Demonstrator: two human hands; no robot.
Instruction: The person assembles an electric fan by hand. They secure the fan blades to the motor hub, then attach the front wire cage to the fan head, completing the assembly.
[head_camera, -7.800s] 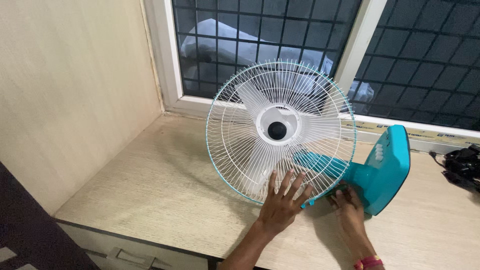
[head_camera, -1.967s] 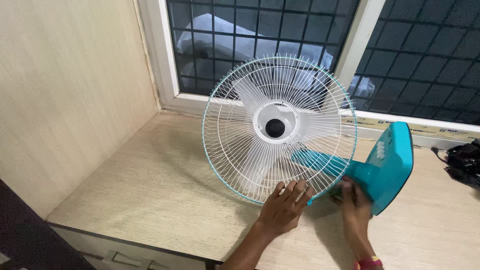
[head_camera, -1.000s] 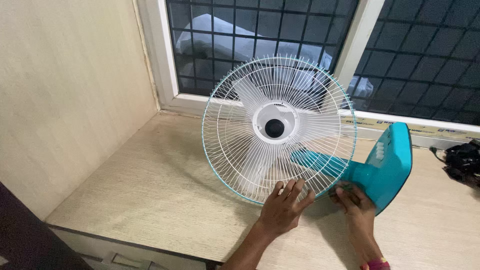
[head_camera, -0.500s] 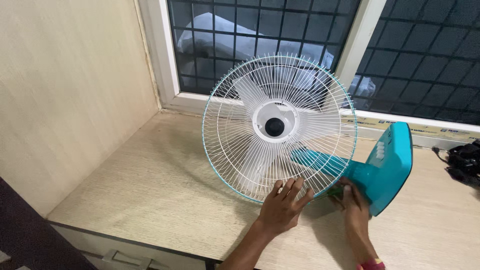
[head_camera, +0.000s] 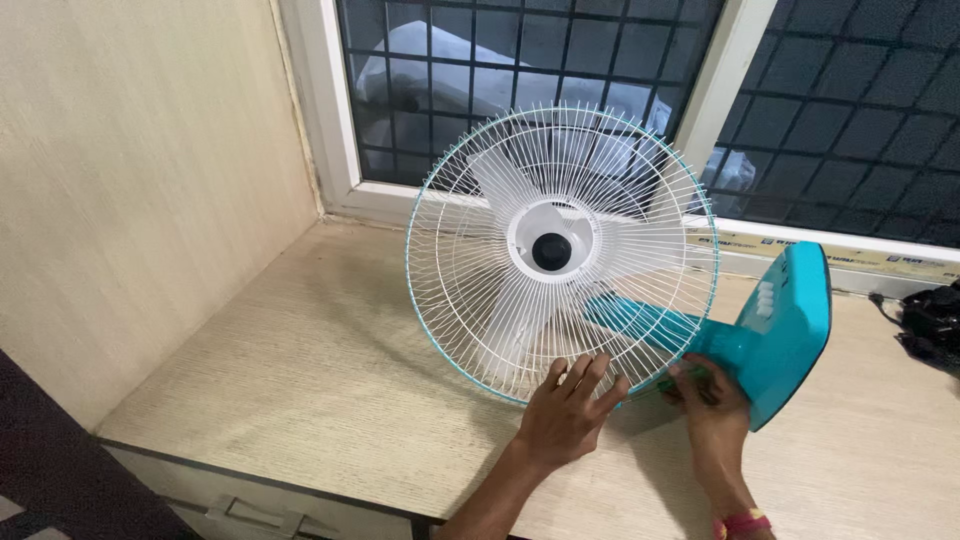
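A table fan lies tipped on a pale wooden counter (head_camera: 300, 380). Its white wire cage (head_camera: 470, 290) with a teal rim faces me, with white blades and a black hub (head_camera: 552, 251) behind the wires. The teal neck (head_camera: 640, 325) leads right to the teal base (head_camera: 790, 330), which stands on edge. My left hand (head_camera: 568, 410) rests with spread fingers against the lower part of the cage. My right hand (head_camera: 708, 395) has its fingers curled at the cage's lower right rim, beside the teal neck; what the fingertips grip is hidden.
A window with a white frame (head_camera: 335, 130) and dark grille stands right behind the fan. A beige wall (head_camera: 130, 180) closes the left side. A black bundle of cable (head_camera: 930, 325) lies at the right edge. A drawer front (head_camera: 250, 500) runs under the counter.
The fan and my left hand have stayed almost still. My right hand has shifted slightly at the cage's lower right rim, with its fingers moving near the neck.
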